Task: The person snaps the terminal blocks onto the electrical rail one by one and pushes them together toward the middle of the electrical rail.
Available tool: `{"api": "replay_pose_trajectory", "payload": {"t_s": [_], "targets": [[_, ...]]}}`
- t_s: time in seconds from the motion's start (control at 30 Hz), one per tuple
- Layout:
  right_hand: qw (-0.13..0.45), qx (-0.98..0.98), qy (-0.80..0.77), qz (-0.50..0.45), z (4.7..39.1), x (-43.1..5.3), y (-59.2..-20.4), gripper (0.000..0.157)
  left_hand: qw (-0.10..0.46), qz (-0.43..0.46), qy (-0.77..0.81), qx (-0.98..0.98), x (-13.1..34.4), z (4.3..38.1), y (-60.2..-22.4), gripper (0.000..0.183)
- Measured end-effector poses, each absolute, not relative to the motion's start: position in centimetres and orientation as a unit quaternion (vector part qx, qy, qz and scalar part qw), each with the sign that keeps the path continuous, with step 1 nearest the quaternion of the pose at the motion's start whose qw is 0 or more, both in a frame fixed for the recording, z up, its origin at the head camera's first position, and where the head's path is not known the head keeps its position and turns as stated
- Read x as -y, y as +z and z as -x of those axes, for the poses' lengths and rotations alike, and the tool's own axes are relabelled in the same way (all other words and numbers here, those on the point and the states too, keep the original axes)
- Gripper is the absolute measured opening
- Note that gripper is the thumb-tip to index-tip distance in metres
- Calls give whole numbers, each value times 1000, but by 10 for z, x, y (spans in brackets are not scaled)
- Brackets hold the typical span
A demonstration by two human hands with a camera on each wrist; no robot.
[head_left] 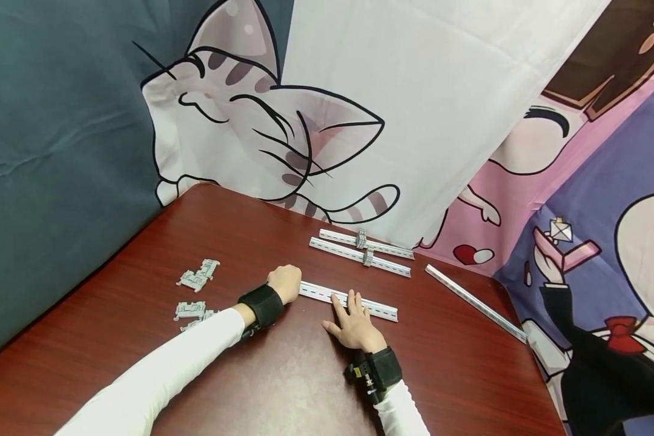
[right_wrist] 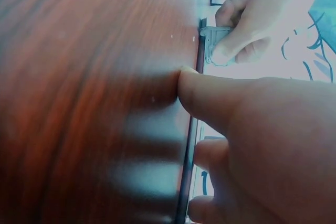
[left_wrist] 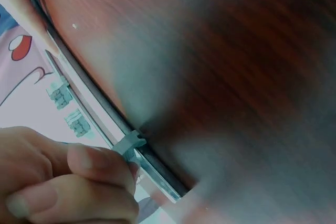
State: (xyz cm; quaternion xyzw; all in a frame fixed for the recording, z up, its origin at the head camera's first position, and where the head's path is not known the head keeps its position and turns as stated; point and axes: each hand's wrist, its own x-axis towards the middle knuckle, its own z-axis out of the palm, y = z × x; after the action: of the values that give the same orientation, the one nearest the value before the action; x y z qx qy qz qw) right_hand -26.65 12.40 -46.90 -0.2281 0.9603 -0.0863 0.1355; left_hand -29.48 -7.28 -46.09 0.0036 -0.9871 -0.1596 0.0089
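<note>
A slotted metal DIN rail (head_left: 378, 309) lies across the middle of the table. My left hand (head_left: 285, 283) pinches a small grey terminal block (left_wrist: 129, 144) between thumb and fingers at the rail's left end. The block sits right at the rail in the left wrist view, and its clip side shows beside the fingers in the right wrist view. From the head view the left hand hides this block. My right hand (head_left: 355, 324) rests with spread, straight fingers on the rail's middle, its thumb on the table.
Behind lie two more rails, a far rail (head_left: 335, 235) and a nearer rail (head_left: 338, 249), each carrying terminal blocks. A bare rail (head_left: 474, 301) lies slanted at the right. Loose terminal blocks (head_left: 198, 275) lie at the left, others (head_left: 189, 310) beside the left forearm. A printed cloth (head_left: 414, 91) hangs behind the table.
</note>
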Motion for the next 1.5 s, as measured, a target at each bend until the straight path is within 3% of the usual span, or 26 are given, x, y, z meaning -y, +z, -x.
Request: {"api": "replay_pose_trajectory", "payload": {"t_s": [0.27, 0.37, 0.53, 0.7, 0.87, 1.17, 1.5], "targets": [[133, -960, -90, 229, 271, -127, -473, 67, 1, -16, -164, 986, 75, 296, -457, 16], [132, -960, -90, 231, 271, -126, -473, 67, -12, -30, -168, 985, 87, 295, -447, 25], [134, -960, -95, 227, 269, -124, -473, 68, -33, -31, -187, 981, 136, 287, -425, 42], [132, -960, -96, 229, 268, -124, -473, 68, -73, -49, -207, 974, 203, 275, -410, 36], [121, -961, -88, 233, 269, -127, -472, 68, -97, -77, -232, 965, 239, 265, -411, 29], [120, -960, -88, 236, 269, -126, -474, 68, -92, -128, -225, 962, 247, 261, -435, 44], [120, -961, -83, 237, 268, -126, -472, 68, -52, -129, -250, 958, 244, 266, -451, 21]]}}
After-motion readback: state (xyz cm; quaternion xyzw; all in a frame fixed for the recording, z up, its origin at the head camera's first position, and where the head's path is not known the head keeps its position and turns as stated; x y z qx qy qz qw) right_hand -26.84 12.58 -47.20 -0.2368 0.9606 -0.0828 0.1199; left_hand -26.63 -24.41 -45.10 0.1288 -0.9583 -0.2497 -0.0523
